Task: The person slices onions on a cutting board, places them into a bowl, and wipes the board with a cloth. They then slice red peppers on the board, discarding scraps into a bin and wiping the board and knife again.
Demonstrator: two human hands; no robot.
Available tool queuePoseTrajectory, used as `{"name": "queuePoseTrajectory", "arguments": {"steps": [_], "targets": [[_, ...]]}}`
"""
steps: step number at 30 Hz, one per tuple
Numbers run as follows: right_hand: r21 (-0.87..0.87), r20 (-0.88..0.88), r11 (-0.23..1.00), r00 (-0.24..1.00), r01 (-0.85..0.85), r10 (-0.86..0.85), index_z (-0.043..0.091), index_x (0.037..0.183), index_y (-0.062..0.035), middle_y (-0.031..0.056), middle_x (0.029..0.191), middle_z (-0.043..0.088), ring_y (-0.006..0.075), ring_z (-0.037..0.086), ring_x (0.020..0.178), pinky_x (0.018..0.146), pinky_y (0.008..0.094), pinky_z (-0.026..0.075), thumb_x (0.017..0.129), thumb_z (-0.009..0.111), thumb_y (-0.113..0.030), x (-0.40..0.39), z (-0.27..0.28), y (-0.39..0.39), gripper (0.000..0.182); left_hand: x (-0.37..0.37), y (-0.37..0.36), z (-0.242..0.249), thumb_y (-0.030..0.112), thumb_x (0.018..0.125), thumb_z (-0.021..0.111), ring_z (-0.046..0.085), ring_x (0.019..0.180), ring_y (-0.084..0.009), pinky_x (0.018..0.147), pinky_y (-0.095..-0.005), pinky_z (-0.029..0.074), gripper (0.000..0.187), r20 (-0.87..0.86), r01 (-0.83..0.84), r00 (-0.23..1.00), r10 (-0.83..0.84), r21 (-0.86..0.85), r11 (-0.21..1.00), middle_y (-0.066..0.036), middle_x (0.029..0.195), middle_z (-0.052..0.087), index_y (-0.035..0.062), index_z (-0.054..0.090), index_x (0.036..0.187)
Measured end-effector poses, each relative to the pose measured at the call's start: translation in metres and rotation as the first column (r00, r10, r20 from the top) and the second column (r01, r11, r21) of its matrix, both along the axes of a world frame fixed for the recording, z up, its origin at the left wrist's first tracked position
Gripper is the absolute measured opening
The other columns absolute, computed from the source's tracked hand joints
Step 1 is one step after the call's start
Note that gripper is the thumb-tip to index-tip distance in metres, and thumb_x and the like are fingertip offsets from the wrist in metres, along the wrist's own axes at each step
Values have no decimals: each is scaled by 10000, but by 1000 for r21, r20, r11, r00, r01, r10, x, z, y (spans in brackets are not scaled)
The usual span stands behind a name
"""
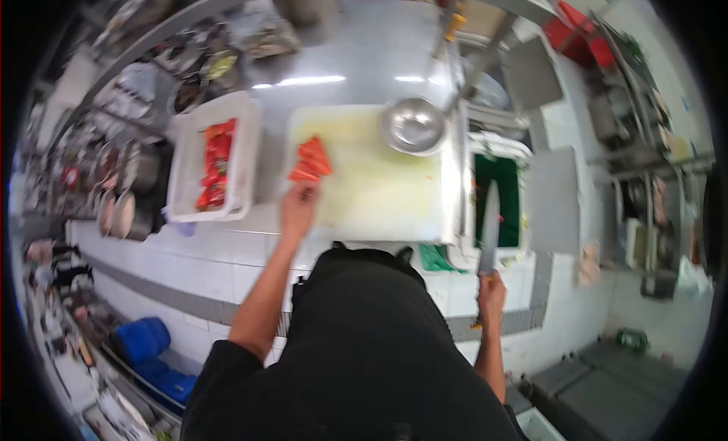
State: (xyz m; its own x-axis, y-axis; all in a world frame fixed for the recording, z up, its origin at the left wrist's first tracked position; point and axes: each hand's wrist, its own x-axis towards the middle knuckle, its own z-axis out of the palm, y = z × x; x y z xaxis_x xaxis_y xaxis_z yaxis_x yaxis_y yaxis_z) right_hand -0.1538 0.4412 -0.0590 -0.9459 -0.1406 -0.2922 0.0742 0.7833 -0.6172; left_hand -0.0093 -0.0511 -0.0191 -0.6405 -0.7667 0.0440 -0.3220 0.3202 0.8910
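Observation:
At the left side of the white cutting board (371, 202), my left hand (299, 207) has its fingers curled together against the near edge of some orange-red pepper pieces (311, 159). The exact grip of the fingertips is blurred. My right hand (491, 291) is closed round the handle of a large kitchen knife (491, 232), out to the right of the board. Its long blade points away from me, over a bin with a dark green inside (508, 198). A steel bowl (413, 126) stands at the board's far right corner.
Left of the board, a white plastic tub (180, 172) holds red peppers (217, 164). Pots (136, 213) stand farther left. A metal rail (227, 0) crosses above the far side of the steel counter (356, 58). Shelves line the right wall. A blue container (144, 338) sits low at left.

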Motion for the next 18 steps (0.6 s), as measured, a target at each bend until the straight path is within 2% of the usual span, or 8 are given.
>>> {"name": "queuePoseTrajectory", "arguments": {"steps": [3,5,7,10,12,14,16,18], "targets": [[-201,151,979,988,42,-11,606,920,9,74,598,561,140,532,512,494,348,436,1009,646,-269,-5,46,-43,295,-7,18,37,189,956,729,522,655,-110,658,-296,485,250,62,-5,998,-1,101,995,-46,696,616,-17,637,849],[-202,141,979,988,-38,68,598,905,6,62,591,547,137,528,497,483,340,426,1009,645,-273,-4,48,-58,302,-3,6,67,207,961,725,541,663,-113,652,-295,481,251,83,-19,996,12,89,996,-51,717,629,-16,654,872],[-187,127,976,983,-108,133,590,889,3,50,584,534,133,524,483,473,332,415,1010,644,-277,-3,55,-70,309,-1,-18,86,193,961,711,580,682,-117,657,-303,487,210,-84,-129,988,128,-1,992,-69,745,660,-11,684,922],[-120,169,976,965,-181,200,580,879,15,77,587,550,164,545,496,497,357,435,1004,637,-285,4,63,-84,330,27,-113,92,147,967,638,648,723,-179,692,-335,512,169,-155,-358,932,327,-264,896,-110,822,722,8,725,1011],[-111,168,975,963,-192,209,580,879,19,87,592,560,176,553,500,505,366,441,1001,638,-282,8,62,-91,330,52,-184,82,176,962,623,704,785,-254,749,-367,536,210,-108,-482,876,470,-194,855,-138,881,752,26,735,1057],[-101,165,975,963,-197,212,580,879,23,97,597,570,188,561,504,514,374,447,999,639,-280,11,61,-95,331,69,-238,71,223,912,662,740,884,-325,822,-409,554,280,119,-509,807,578,-356,784,-160,936,770,55,738,1122],[-113,179,969,955,-218,236,577,899,-1,34,614,536,119,529,496,473,296,429,1012,626,-230,12,60,-97,260,74,-271,56,239,882,683,736,939,-340,863,-430,553,329,248,-430,811,530,-361,827,-171,991,767,72,730,1162],[-105,178,971,956,-216,232,577,896,-1,33,616,539,119,529,496,472,295,430,1010,627,-227,15,60,-100,258,74,-290,32,255,852,703,732,994,-355,905,-452,552,387,378,-347,797,472,-353,869,-182,1046,765,90,722,1201]]}}
